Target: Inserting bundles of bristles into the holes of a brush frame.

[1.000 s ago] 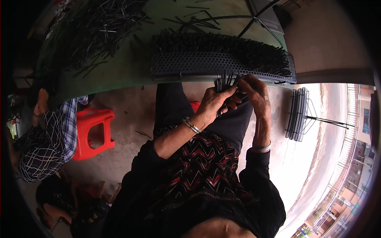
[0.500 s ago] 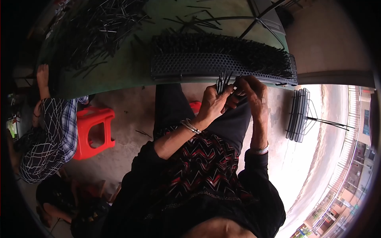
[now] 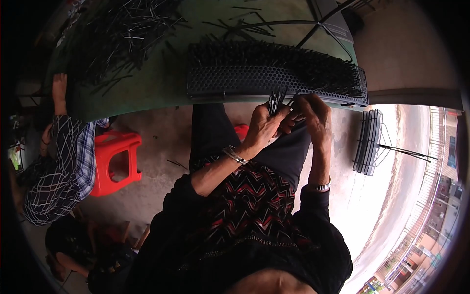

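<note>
My left hand (image 3: 262,126) is closed around a small bunch of thin black strips (image 3: 275,102), whose tips point up toward the table edge. Right beside it, my right hand (image 3: 317,117) has its fingers bent together by the left fingertips, pinching what looks like one thin black strip (image 3: 293,99). Both hands are just below the near edge of a long black panel (image 3: 230,78) with honeycomb holes. Dense black strips (image 3: 274,55) stand up like bristles from its far part. The right fingertips are partly hidden.
Loose black strips (image 3: 129,36) lie heaped on the green table (image 3: 156,93). Thin black rods (image 3: 293,22) cross behind the panel. A red stool (image 3: 116,161) stands at left, beside a person in checked sleeves (image 3: 63,161). A black wire rack (image 3: 368,142) is on the floor at right.
My hands stay close together, with small finger shifts around the strips. At left, the other person's hand has moved slightly up and to the right.
</note>
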Tool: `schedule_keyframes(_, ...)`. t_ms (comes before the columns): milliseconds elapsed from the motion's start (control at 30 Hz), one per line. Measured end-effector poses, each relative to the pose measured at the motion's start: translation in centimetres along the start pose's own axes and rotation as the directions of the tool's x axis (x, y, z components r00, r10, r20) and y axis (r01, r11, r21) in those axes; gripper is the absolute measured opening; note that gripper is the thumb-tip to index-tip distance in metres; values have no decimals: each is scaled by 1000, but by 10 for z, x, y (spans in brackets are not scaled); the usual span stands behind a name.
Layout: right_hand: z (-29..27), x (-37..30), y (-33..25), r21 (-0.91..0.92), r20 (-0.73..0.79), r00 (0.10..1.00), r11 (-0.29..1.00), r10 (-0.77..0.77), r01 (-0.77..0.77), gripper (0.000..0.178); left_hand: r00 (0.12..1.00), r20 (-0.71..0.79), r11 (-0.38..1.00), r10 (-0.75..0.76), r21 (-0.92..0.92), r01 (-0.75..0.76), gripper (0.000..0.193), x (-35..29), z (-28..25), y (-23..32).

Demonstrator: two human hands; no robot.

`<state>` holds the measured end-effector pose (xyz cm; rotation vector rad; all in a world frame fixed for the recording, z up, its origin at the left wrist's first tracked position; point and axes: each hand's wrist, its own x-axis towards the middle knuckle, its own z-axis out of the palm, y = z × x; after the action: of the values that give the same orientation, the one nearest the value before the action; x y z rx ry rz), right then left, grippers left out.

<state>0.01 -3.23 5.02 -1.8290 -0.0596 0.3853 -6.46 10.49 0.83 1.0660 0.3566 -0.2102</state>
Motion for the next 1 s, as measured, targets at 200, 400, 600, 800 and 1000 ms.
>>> schedule_keyframes(200,-7,-1,7,31,68,996,998,-49,47,22,1000,10,999,24,42,-24,31,1,1,-5)
schedule_keyframes(400,-19,-5,-5,24,-12,993,993,-117,117,21,997,-75,999,11,-42,-14,36,4,-2,-2)
schedule_keyframes(600,-6,20,-12,-225,-408,789,888,-459,401,16,966,-17,892,-259,-388,232,28,16,-9,2)
schedule_keyframes(800,1,44,-5,-518,-339,725,762,-599,387,15,944,134,797,-300,-508,326,29,19,-16,-8)
schedule_keyframes(1000,0,49,-5,-543,-296,731,738,-615,401,16,951,148,776,-271,-551,307,28,20,-13,-8)
